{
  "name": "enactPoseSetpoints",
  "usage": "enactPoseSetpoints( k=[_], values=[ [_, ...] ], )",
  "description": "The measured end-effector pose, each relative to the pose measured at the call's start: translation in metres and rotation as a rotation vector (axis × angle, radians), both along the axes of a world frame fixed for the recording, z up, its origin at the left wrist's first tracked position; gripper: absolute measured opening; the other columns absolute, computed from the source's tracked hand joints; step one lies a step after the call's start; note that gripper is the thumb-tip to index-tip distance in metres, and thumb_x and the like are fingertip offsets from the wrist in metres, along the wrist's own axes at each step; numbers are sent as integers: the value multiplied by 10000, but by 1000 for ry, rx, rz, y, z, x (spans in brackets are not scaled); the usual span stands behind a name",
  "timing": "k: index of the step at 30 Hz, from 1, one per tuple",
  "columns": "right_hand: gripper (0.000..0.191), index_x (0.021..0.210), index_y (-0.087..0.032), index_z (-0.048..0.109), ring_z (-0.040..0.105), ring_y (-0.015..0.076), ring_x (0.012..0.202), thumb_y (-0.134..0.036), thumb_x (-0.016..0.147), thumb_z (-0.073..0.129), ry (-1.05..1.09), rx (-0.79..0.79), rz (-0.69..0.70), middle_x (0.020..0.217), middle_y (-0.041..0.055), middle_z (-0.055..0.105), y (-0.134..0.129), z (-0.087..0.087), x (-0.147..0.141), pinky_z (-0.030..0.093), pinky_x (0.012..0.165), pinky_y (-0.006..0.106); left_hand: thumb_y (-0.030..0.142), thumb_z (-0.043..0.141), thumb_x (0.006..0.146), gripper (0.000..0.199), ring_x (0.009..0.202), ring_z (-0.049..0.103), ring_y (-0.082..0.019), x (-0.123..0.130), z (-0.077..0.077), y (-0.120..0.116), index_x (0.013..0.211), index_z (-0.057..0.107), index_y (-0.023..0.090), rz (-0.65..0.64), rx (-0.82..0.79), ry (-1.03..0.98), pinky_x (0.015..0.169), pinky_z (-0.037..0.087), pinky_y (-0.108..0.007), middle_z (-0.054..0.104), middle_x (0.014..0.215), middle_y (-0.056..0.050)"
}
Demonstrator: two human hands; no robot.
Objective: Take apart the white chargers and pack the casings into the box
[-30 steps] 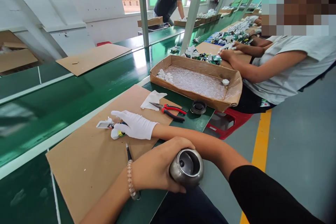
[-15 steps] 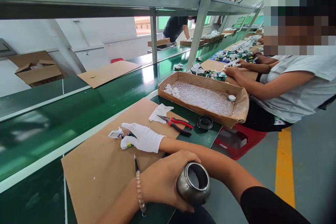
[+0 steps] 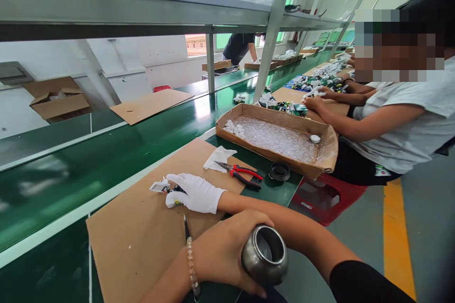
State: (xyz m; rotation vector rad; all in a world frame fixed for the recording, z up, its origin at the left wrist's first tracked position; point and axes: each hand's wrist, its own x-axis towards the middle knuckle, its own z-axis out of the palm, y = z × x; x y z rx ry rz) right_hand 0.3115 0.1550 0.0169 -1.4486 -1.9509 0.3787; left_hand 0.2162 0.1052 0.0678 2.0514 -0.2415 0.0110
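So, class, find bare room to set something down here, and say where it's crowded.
The cardboard sheet has a bare patch left of the tweezers, below the gloved right hand. The green conveyor belt is bare beyond the white rail. Crowded: around the pliers, tissue and black ring.

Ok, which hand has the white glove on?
The right hand wears the white glove; the left hand, with the bead bracelet, is bare and holds a round metal piece.
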Motion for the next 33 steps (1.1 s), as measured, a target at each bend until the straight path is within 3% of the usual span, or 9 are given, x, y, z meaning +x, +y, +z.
enactPoseSetpoints(
  k=[10,23,28,33],
  values=[
    [360,1284,-214,479,578,219,1072,-353,955,527,4,-9,7,1157,71,623,-2,3,-1,452,932,356,355,898,508,895,1070,594,-264,0,-5,0,1275,467,191,-4,1,-2,972,480,-386,586,1219,-86],
    [393,1313,-223,462,580,237,1085,-377,955,513,-5,-6,-23,1193,79,614,-1,0,0,449,930,368,436,902,517,864,1046,609,-276,0,-8,-4,1237,511,162,55,-12,-143,976,487,-386,611,1168,-105],
    [375,1300,-237,462,579,248,1129,-390,959,487,-25,-6,-21,1232,77,614,-1,1,1,459,937,375,459,860,586,843,1109,605,-293,-5,10,-10,1299,475,229,122,32,-219,959,505,-381,611,1231,-103],
    [347,1270,-279,465,599,252,1122,-410,949,492,-48,-20,-55,1217,62,630,0,2,-1,488,896,367,444,719,790,671,1221,573,-284,-21,55,-19,1371,414,308,169,109,-395,987,501,-345,564,1355,-94]
  ],
)
